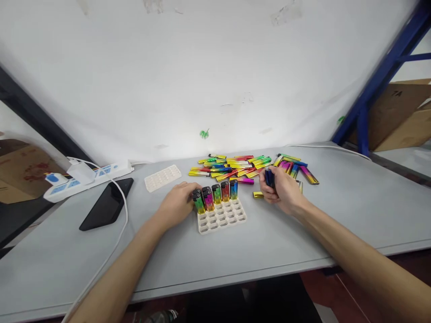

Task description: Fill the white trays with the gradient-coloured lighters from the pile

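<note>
Colourful lighters point(217, 194) stand upright in the back rows of a white plastic tray point(222, 222) with oval holes; the front holes show bare. At the tray's back left corner, my left hand point(179, 199) has its fingers curled around the edge, against the leftmost lighters; its fingertips are partly hidden. My right hand point(283, 189) is closed around a dark blue lighter point(269, 177), held above the table to the right of the tray. Behind both hands lies a loose pile of shiny lighters point(235, 167), with a smaller group point(294, 167) beyond my right hand.
A second white holed tray point(163, 178) lies at back left. Farther left are a black phone point(107, 204), a white power strip point(111, 171) and a white cable point(125, 215) crossing the grey table point(269, 251). A white wall stands behind; cardboard boxes point(397, 116) are at right.
</note>
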